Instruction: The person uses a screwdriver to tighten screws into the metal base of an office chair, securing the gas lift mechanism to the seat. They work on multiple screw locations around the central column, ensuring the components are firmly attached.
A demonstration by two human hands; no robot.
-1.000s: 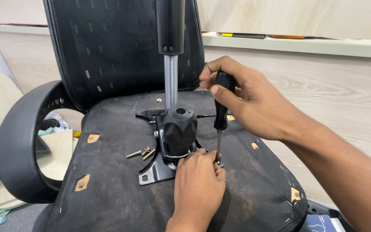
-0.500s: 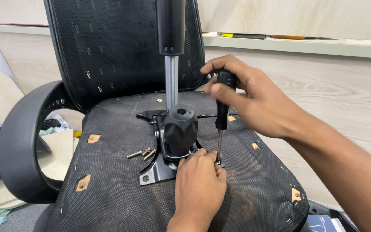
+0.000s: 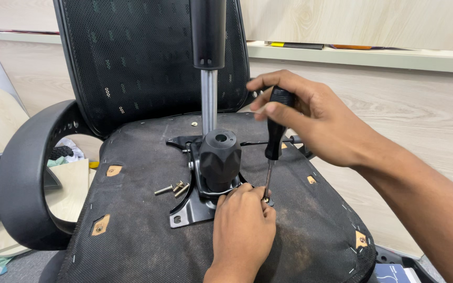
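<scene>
Here we grasp the black screwdriver upright in our right hand, its tip at a screw on the chair's metal plate, where our left hand pinches that screw; loose screws lie beside the plate.

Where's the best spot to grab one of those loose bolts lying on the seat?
Pinch a bolt across its shank from above. The bolts lie flat on the seat underside, left of the black bracket, clear of both hands, so nothing blocks a top-down approach.
</scene>
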